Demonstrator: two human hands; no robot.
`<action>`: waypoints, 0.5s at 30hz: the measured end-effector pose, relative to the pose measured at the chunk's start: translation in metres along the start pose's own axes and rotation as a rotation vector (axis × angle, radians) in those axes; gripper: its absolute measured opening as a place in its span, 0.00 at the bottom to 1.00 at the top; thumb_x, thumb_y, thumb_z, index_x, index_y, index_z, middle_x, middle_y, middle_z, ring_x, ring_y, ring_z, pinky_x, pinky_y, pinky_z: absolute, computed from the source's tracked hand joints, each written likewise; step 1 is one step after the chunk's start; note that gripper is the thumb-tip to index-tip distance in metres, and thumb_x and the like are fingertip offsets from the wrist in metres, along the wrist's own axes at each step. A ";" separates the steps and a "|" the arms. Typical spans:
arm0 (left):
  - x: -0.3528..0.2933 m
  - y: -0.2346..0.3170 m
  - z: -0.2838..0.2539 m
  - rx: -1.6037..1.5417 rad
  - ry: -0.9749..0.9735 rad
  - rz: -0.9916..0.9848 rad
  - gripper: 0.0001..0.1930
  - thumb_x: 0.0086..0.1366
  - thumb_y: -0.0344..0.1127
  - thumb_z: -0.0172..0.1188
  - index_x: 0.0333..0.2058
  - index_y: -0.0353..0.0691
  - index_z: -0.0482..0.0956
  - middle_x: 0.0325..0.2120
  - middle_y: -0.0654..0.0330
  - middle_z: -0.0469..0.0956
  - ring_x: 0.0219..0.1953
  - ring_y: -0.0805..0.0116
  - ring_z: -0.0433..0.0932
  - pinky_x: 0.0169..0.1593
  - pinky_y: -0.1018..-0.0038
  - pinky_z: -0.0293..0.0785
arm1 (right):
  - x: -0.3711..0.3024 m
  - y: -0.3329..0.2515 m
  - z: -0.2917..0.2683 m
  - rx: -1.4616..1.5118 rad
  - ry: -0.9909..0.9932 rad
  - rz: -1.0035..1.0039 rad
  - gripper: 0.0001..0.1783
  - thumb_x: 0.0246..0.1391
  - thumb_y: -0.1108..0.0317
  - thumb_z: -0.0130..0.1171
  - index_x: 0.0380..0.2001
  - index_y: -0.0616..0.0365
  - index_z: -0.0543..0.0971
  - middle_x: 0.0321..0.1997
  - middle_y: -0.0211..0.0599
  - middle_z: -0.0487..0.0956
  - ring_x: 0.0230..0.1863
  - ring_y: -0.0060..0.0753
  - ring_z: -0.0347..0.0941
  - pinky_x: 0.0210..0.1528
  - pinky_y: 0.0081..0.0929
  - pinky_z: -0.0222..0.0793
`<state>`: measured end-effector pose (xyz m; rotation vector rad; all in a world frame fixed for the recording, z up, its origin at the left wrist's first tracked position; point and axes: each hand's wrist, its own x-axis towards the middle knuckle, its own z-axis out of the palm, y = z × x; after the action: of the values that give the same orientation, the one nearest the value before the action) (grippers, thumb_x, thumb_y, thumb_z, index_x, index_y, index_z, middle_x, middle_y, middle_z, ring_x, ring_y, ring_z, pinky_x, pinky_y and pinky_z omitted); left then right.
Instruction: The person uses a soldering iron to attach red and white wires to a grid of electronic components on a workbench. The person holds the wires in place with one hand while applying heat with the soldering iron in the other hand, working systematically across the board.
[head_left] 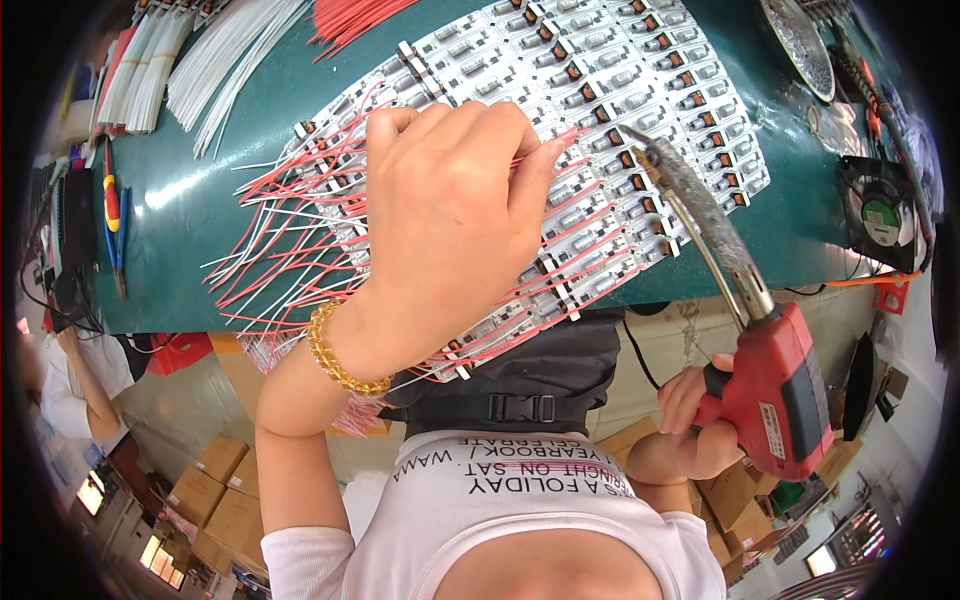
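Note:
A large panel of small white circuit boards lies on the table in front of me. Across its near and left parts, many red and white wires trail off to the left. My left hand is over the panel, thumb and fingers pinched on a red wire whose end meets a board. In my right hand is a red and black soldering gun, gripped by its handle. Its tip points at the panel, just right of that wire end. My left hand hides the boards under it.
Bundled white wires, loose white wires and red wires lie along the far left. A red-yellow handled tool rests near the left edge. At right are a round metal dish and a black fan. Another person's arm shows left.

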<state>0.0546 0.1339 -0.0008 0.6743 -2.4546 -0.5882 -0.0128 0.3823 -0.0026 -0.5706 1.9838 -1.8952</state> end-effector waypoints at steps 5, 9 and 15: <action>0.001 -0.001 -0.002 -0.015 -0.003 0.010 0.06 0.53 0.31 0.62 0.21 0.39 0.74 0.15 0.63 0.71 0.21 0.66 0.68 0.35 0.72 0.58 | -0.013 0.016 -0.022 0.231 0.266 0.110 0.40 0.53 0.43 0.51 0.48 0.75 0.62 0.09 0.27 0.64 0.07 0.20 0.58 0.14 0.18 0.58; 0.002 0.003 -0.004 -0.065 -0.012 -0.068 0.04 0.54 0.31 0.61 0.24 0.39 0.77 0.17 0.62 0.74 0.22 0.69 0.70 0.32 0.74 0.62 | 0.009 0.000 0.013 0.264 0.233 0.054 0.42 0.52 0.41 0.51 0.49 0.76 0.61 0.09 0.27 0.64 0.07 0.20 0.58 0.14 0.17 0.58; 0.008 -0.005 -0.014 -0.229 -0.096 -0.213 0.05 0.56 0.30 0.60 0.27 0.34 0.77 0.22 0.58 0.77 0.25 0.71 0.76 0.33 0.78 0.71 | 0.024 -0.013 0.021 0.023 -0.081 -0.009 0.45 0.49 0.38 0.52 0.49 0.77 0.61 0.08 0.27 0.63 0.07 0.19 0.57 0.13 0.17 0.58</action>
<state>0.0591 0.1219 0.0105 0.8346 -2.3671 -0.9889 -0.0222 0.3518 0.0102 -0.6404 1.9099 -1.8671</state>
